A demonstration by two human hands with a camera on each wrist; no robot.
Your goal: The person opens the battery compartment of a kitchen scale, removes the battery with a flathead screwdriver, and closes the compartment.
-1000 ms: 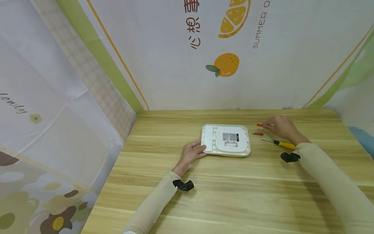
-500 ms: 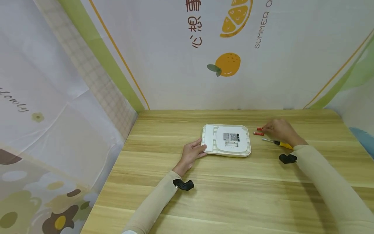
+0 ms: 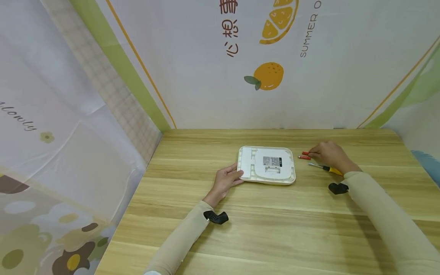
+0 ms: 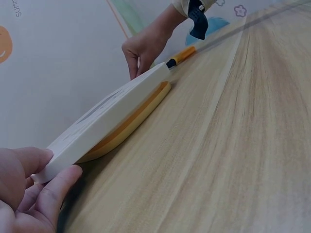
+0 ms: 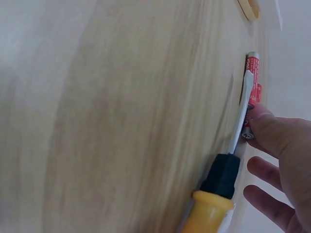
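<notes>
My left hand (image 3: 225, 180) grips the left edge of a flat white device (image 3: 245, 160) with rounded corners, thumb on top and fingers below. Its underside faces up, showing a label and a small battery slot (image 3: 272, 169); in the left wrist view it tilts over its yellow lower part (image 4: 131, 124), near end raised. My right hand (image 3: 331, 154) pinches a red battery (image 3: 305, 153) close above the table, mostly hidden by the fingers. Right beside it another red battery (image 3: 304, 157) lies on the wood, partly crossed by a screwdriver shaft (image 5: 240, 116) in the right wrist view.
A screwdriver with a yellow handle (image 3: 335, 171) lies under my right wrist, tip toward the white device. The wooden table (image 3: 268, 225) ends at the back against a printed curtain (image 3: 206, 95).
My right hand has come down toward me, bringing its battery beside the one on the table. My left hand and the white device have stayed still.
</notes>
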